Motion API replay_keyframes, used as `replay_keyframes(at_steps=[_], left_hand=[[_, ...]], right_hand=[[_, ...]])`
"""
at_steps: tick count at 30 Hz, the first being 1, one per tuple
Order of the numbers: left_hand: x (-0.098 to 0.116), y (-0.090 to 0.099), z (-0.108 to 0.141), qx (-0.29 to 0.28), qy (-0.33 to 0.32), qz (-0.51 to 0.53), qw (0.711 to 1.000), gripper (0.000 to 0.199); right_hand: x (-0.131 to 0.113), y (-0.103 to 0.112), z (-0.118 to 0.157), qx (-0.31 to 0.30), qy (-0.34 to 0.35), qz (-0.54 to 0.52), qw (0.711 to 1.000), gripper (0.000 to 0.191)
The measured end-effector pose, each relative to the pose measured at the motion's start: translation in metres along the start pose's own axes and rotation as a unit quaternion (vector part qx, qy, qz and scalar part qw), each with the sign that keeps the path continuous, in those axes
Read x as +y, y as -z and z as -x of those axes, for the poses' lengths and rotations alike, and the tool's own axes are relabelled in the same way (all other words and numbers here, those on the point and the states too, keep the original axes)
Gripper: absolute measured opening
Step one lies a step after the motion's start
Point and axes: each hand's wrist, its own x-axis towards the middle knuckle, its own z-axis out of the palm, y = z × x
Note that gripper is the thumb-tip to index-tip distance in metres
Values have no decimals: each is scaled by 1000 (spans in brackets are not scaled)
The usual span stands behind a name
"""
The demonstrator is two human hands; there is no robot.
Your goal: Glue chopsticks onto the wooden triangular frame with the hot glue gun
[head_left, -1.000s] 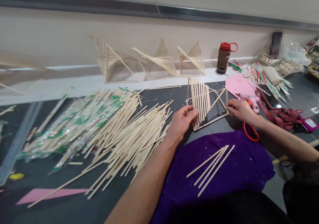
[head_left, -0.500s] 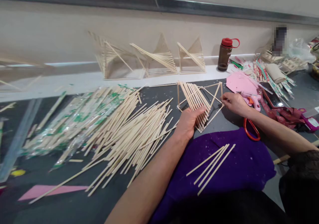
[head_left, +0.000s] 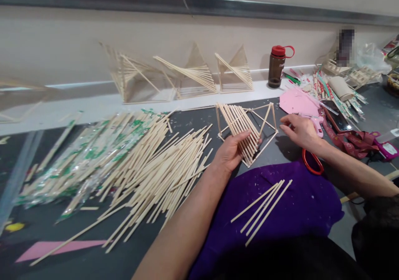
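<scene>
My left hand (head_left: 232, 150) grips the near part of a wooden stick frame (head_left: 238, 124), its thumb across a slanted row of glued sticks. The frame has triangular ends and rests on the dark table. To its right, my right hand (head_left: 299, 130) hovers apart from the frame with fingers loosely curled and nothing seen in them. A pink glue gun (head_left: 318, 126) lies just behind that hand, partly hidden by it. Several loose sticks (head_left: 264, 209) lie on a purple cloth (head_left: 307, 205) in front of me. Red-handled scissors (head_left: 312, 163) sit by my right wrist, only the handle showing.
A large pile of wooden sticks (head_left: 162, 176) and plastic-wrapped sticks (head_left: 84, 155) cover the left. Finished-looking stick frames (head_left: 196, 78) stand along the wall. A brown bottle (head_left: 276, 68), pink paper (head_left: 299, 101), a red lanyard (head_left: 355, 143) and stick wrappers (head_left: 327, 93) lie rightward.
My right hand has let go of the frame's right corner and drawn back to the right, its fingers loosening. My left hand keeps its hold on the frame.
</scene>
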Motion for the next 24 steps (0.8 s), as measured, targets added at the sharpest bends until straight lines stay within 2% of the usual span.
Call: replay_keyframes(at_steps=[2, 6, 10, 14, 17, 20, 22, 24], left_hand=[[1, 1, -1, -7, -5, 3, 1000, 9], [2, 1, -6, -2, -1, 15, 1000, 11], [1, 4, -11, -12, -15, 13, 1000, 6], [-1, 8, -11, -24, -24, 0, 999, 6], [-2, 7, -10, -24, -25, -1, 999, 7], [-2, 4, -9, -20, -32, 7, 999, 7], [-3, 3, -9, -14, -35, 10, 999, 8], [-3, 3, -9, -7, -35, 13, 999, 9]], right_hand=[[-10, 6, 6, -5, 38, -19, 999, 20], [-31, 5, 9, -60, 94, -30, 993, 26], [-44, -3, 7, -120, 57, -9, 991, 25], [-46, -16, 11, -198, 25, 5, 980, 32], [-44, -21, 13, -214, 48, -36, 975, 19], [-47, -9, 15, -219, 76, -180, 956, 19], [-52, 9, 19, -210, 85, -278, 934, 21], [-56, 32, 25, -193, 105, -326, 920, 20]])
